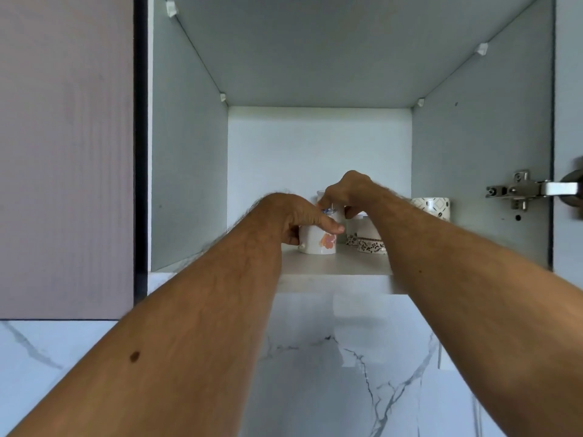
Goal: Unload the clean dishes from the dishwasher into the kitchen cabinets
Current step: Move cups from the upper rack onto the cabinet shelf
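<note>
A: Where are the dishes at this point?

B: Up in the open cabinet (189, 152), on its shelf (334, 263). Take the flowered mug (317, 241) as the marker: it stands upright near the shelf's front edge. The left hand (293, 216) is wrapped over its top and far side, thumb laid across the front.

A: And the other hand?

B: The right hand (350, 192) is just behind and above the flowered mug, fingers curled down and pinching the rim of a white cup with a blue print (329, 207). Whether that cup already rests on the shelf I cannot tell; the hands hide its base.

A: Anything else nearby?

B: To the right of the flowered mug sit two dark-patterned cups (372, 244), close together, and further right, toward the hinge (517, 189), a cup with a diamond pattern (432, 207).

A: So how should this placing be done well?

B: I'd judge both pieces are being set down. Lower the blue-print cup straight, clear of the flowered mug's rim, so china doesn't knock china. Keep the flowered mug steady until the other is settled, then let go one hand at a time, lifting the fingers upward rather than dragging sideways into the patterned cups.
</note>
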Demonstrator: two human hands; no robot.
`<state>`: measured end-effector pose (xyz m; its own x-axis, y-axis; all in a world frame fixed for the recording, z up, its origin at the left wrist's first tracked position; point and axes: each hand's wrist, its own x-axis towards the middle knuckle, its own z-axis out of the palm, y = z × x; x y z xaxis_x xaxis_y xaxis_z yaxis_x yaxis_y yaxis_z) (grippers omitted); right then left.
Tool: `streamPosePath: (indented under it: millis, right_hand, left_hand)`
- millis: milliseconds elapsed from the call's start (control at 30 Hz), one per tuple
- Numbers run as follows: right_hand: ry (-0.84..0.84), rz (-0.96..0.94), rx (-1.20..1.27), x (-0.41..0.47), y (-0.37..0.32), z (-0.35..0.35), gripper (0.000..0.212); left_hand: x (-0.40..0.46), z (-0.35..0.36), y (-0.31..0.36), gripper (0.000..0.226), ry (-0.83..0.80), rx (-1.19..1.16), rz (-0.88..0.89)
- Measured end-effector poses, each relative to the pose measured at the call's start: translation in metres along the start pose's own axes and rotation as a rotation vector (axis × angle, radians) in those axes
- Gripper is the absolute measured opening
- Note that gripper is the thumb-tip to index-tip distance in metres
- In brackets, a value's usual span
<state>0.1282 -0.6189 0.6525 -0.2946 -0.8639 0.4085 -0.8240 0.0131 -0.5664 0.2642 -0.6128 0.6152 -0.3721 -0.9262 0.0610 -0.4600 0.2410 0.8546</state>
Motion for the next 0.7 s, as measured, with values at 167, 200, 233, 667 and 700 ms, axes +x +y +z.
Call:
streamPosePath:
  millis: [167, 200, 233, 667, 700]
  right_hand:
    - [-0.032, -0.019, -0.001, 0.003, 0.004, 0.003, 0.021]
    - [-0.024, -0.029, 0.019, 0.005, 0.004, 0.004, 0.02]
    - [-0.024, -0.033, 0.015, 0.006, 0.004, 0.003, 0.019]
    - [-0.197, -0.058, -0.333, 0.001, 0.006, 0.004, 0.014]
    - [-0.188, -0.085, -0.361, -0.001, 0.006, 0.003, 0.014]
  left_hand:
    - [0.006, -0.003, -0.002, 0.06, 0.017, 0.036, 0.004]
    - [0.007, -0.003, -0.002, 0.059, 0.014, 0.035, 0.002]
    - [0.007, -0.002, -0.001, 0.058, 0.011, 0.032, 0.002]
    - [0.017, -0.002, 0.0, 0.059, 0.004, 0.181, 0.005]
    - [0.017, -0.002, 0.0, 0.061, 0.007, 0.18, 0.007]
